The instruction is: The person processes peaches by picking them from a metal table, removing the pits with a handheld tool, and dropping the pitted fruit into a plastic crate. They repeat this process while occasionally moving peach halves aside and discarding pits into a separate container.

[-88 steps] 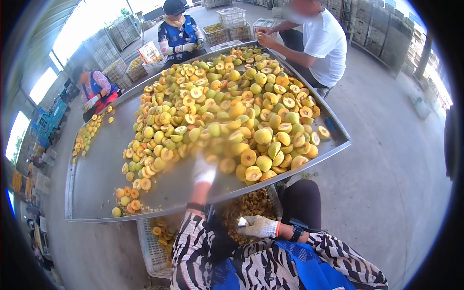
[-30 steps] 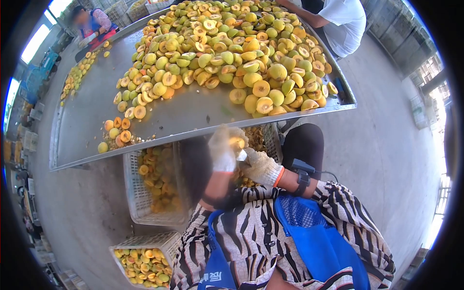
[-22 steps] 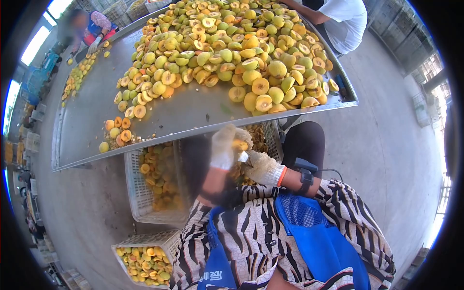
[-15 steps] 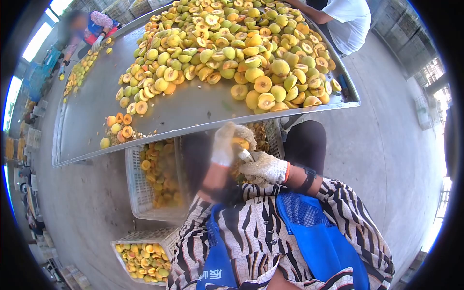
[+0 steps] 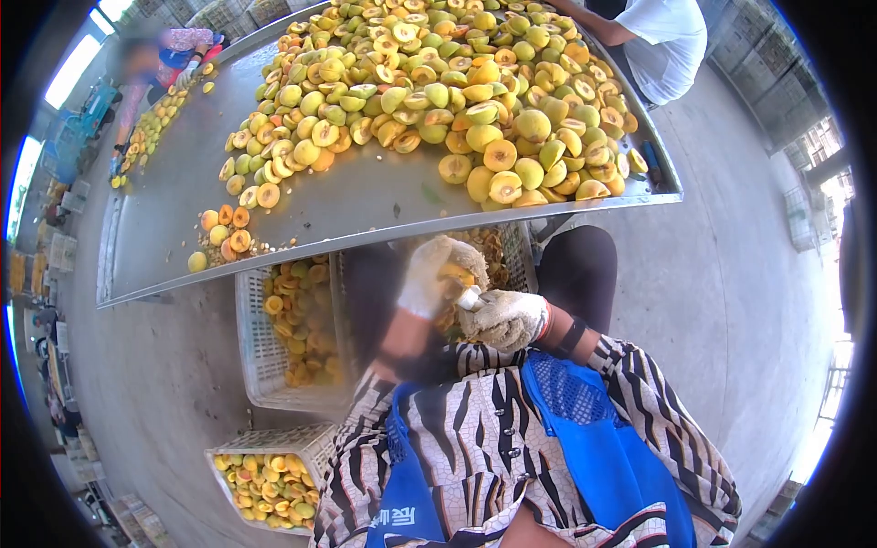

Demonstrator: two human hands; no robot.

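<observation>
Below the bench (image 5: 301,215) edge, the left hand (image 5: 427,277) cups a peach half (image 5: 455,274); the right hand (image 5: 505,318) grips a small tool (image 5: 469,297) at its flesh. The fruit looks light, soft, juicy and likely slippery, so hold the skin side gently.

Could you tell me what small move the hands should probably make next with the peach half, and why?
Probably turn the tool in the right hand to scoop the pit out. The left hand cups a peach half cut side toward the tool, whose metal tip sits at the flesh, both held over the crate below the table edge, so the pit would likely drop there.
</observation>
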